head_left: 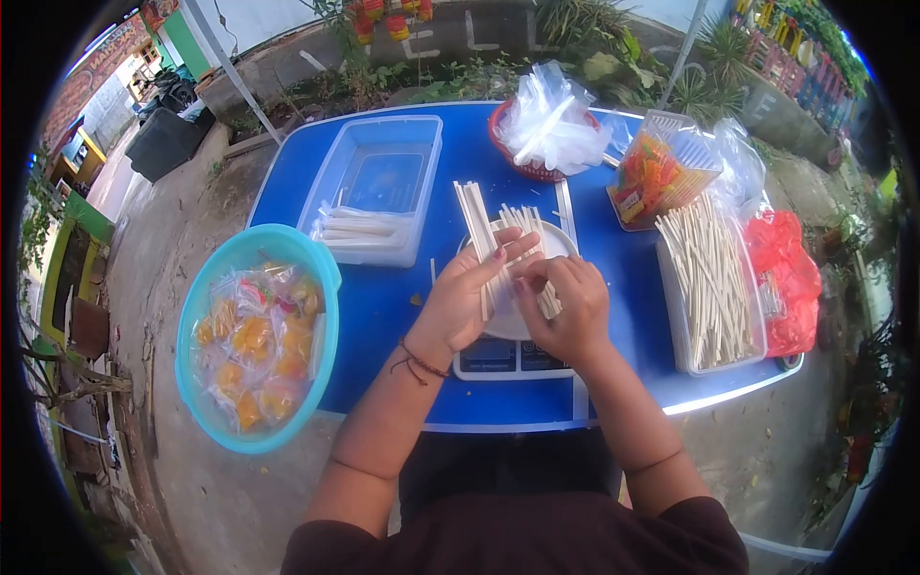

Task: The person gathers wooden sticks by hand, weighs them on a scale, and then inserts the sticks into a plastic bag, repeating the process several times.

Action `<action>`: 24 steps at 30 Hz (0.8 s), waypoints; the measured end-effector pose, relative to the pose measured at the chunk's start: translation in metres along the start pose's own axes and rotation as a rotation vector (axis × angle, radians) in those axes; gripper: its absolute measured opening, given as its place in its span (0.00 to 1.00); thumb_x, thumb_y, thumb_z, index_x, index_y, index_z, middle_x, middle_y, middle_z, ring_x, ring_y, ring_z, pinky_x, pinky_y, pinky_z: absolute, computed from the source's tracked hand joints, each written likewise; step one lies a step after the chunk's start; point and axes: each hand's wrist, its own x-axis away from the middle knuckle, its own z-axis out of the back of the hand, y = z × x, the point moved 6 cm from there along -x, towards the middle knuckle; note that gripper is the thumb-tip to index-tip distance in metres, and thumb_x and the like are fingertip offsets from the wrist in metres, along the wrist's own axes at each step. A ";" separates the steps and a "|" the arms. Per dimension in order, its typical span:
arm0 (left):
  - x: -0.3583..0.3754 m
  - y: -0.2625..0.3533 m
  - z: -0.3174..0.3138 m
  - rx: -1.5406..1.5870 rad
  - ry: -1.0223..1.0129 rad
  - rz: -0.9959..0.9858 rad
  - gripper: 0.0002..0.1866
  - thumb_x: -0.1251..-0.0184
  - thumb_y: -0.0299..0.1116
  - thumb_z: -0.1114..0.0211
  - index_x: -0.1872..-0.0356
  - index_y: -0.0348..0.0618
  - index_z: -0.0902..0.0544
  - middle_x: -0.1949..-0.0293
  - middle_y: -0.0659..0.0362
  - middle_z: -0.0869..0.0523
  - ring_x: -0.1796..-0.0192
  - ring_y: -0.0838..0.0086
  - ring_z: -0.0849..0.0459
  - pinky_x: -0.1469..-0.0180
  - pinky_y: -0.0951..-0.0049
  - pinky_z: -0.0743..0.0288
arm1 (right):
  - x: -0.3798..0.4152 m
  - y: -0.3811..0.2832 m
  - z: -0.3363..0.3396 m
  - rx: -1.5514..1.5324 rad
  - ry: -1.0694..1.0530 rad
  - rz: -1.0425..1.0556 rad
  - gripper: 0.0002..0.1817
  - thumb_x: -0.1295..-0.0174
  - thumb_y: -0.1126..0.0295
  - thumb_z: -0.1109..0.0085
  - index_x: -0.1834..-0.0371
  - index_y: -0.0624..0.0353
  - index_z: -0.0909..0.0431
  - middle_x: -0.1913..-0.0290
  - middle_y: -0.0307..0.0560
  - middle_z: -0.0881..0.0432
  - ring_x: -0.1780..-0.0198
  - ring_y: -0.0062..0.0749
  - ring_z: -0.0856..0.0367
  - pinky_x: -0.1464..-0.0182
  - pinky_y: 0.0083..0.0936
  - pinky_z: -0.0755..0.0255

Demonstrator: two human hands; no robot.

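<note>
My left hand (460,295) is closed around a small bundle of thin pale sticks (473,213), thumb across them, above a kitchen scale (517,372). Close beside it, my right hand (575,305) has its thumb and fingers pinched together; whether a stick is between them is hidden. More loose pale sticks (525,217) lie on the scale's round white plate (563,243), partly behind my fingers. The scale's display is too dark to read. To the right, a clear plastic box (678,331) is heaped with the same kind of sticks (707,278).
On the blue table (374,379), a clear tub (429,163) holds packed bags of sticks. A turquoise basin (192,402) of bagged snacks stands left. Behind are a red basket (503,153) of plastic bags and a container of orange packets (644,182). A red bag (791,287) lies right.
</note>
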 end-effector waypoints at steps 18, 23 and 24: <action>-0.003 0.000 -0.007 -0.004 -0.095 -0.036 0.19 0.19 0.30 0.55 0.32 0.37 0.38 0.32 0.45 0.27 0.30 0.59 0.27 0.33 0.58 0.25 | 0.005 0.008 -0.008 -0.011 0.000 -0.024 0.08 0.51 0.74 0.33 0.71 0.54 0.23 0.76 0.36 0.21 0.72 0.34 0.22 0.66 0.31 0.33; -0.004 -0.006 -0.007 0.048 -0.094 -0.004 0.19 0.19 0.29 0.55 0.32 0.35 0.38 0.32 0.45 0.27 0.30 0.59 0.27 0.32 0.60 0.26 | 0.004 0.004 -0.005 -0.026 0.020 -0.010 0.08 0.51 0.76 0.34 0.70 0.54 0.23 0.76 0.37 0.22 0.72 0.35 0.23 0.67 0.32 0.33; -0.007 -0.008 -0.007 0.055 -0.090 0.006 0.19 0.19 0.29 0.55 0.32 0.35 0.38 0.32 0.45 0.27 0.30 0.59 0.27 0.32 0.61 0.25 | 0.003 0.003 -0.005 -0.043 0.037 -0.002 0.08 0.52 0.76 0.34 0.70 0.55 0.23 0.76 0.36 0.22 0.73 0.35 0.23 0.67 0.32 0.34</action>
